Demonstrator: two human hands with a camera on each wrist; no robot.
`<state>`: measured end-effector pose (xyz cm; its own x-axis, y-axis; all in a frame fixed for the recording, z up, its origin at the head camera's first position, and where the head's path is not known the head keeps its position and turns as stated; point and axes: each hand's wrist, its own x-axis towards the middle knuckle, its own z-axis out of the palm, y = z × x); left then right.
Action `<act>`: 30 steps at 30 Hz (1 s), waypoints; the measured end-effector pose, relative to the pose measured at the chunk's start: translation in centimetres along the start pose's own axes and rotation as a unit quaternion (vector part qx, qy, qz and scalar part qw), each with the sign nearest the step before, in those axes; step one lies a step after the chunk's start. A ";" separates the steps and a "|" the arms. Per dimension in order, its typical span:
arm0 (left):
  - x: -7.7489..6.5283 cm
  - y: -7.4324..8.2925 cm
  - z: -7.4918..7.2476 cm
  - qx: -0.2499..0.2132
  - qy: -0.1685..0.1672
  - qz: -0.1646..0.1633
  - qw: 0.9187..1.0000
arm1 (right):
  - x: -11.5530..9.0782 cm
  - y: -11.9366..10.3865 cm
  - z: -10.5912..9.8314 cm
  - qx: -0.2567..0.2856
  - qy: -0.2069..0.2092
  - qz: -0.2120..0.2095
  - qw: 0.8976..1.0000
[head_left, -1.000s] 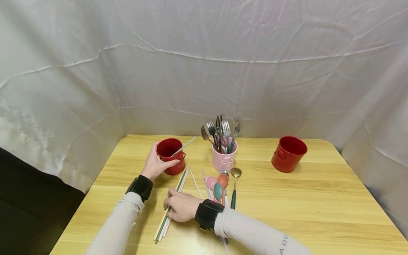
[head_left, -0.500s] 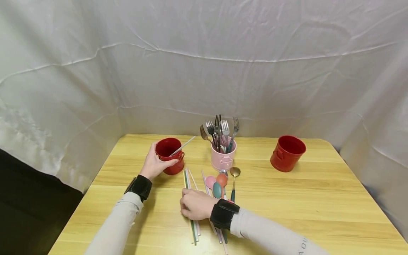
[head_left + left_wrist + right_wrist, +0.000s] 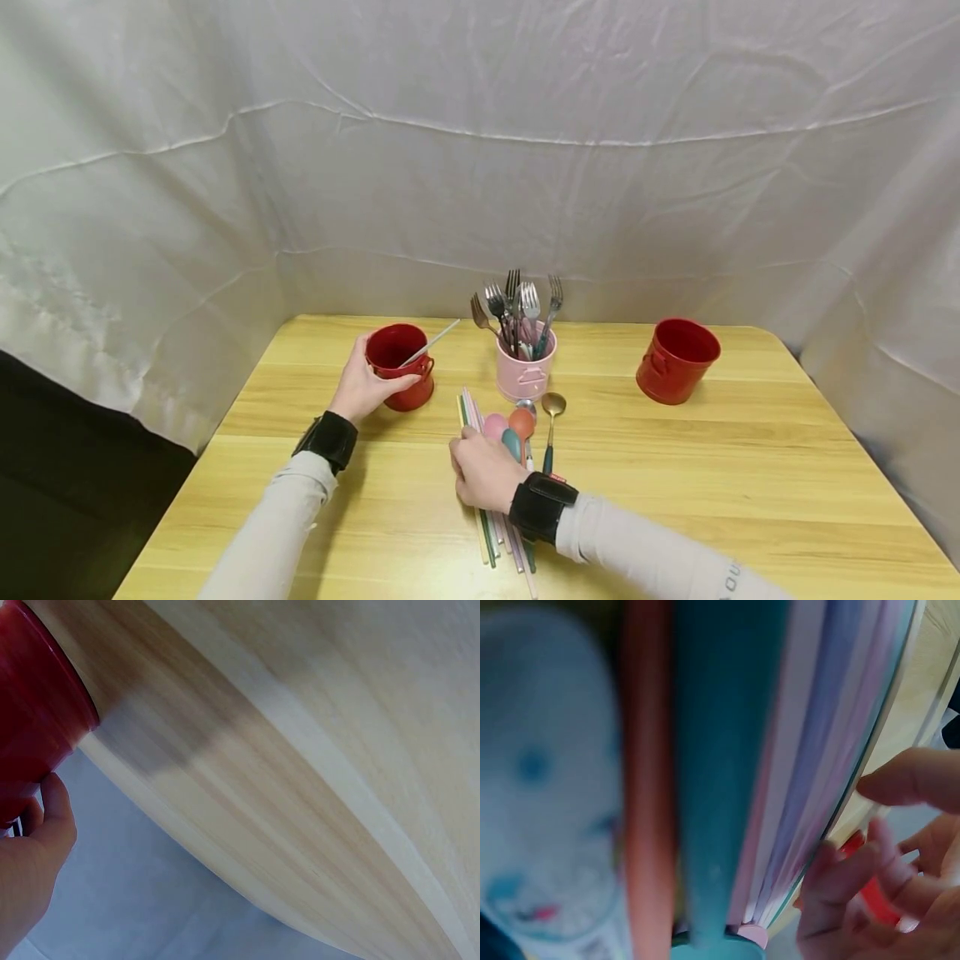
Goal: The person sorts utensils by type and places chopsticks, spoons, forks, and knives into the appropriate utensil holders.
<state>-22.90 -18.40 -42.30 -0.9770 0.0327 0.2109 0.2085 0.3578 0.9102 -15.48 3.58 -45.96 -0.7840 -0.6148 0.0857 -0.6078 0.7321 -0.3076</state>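
Note:
My left hand (image 3: 367,385) holds the side of a small red bucket (image 3: 408,398), thumb across its front. One pale straw (image 3: 431,342) leans out of this bucket. At the middle of the table, my right hand (image 3: 486,473) bends over a bundle of coloured straws (image 3: 487,537). In the right wrist view its thumb (image 3: 915,780) and fingers stand apart, their tips touching the edge of the straws (image 3: 810,750). Right beside the straws lie several spoons: pink (image 3: 495,426), orange (image 3: 522,422), teal (image 3: 512,442), silver, and gold (image 3: 553,405) with a dark handle. My right wrist covers some handles.
Behind the spoons stands a pink bucket (image 3: 517,379) full of forks (image 3: 530,302). Another red bucket (image 3: 667,383) sits toward the right of the wooden table (image 3: 750,467). Pale cloth (image 3: 570,200) hangs behind the table's back edge.
My right hand has slid to the right, taking the left group of straws along until they lie against the others beside the spoons. The left hand stays on the red bucket.

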 end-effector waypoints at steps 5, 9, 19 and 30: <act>-0.1 0.4 0.0 0.006 -0.001 -0.001 1.000 | 0.1 0.0 0.2 0.001 0.027 0.060 0.998; 0.0 0.3 0.0 0.002 -0.002 0.004 1.000 | 0.2 0.0 0.3 0.011 0.042 0.068 0.997; 0.1 0.0 0.0 -0.009 -0.004 0.008 1.000 | 1.2 -1.0 0.2 0.060 0.021 0.136 0.989; -0.1 0.3 0.0 -0.010 -0.002 0.006 1.000 | 2.3 -1.6 0.1 0.028 -0.005 0.149 0.988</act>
<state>-22.76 -18.28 -42.00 -0.9745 0.0405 0.2205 0.2211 0.3382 0.9147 -16.33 0.97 -45.42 -0.9261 -0.3764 -0.0258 -0.3411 0.8644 -0.3693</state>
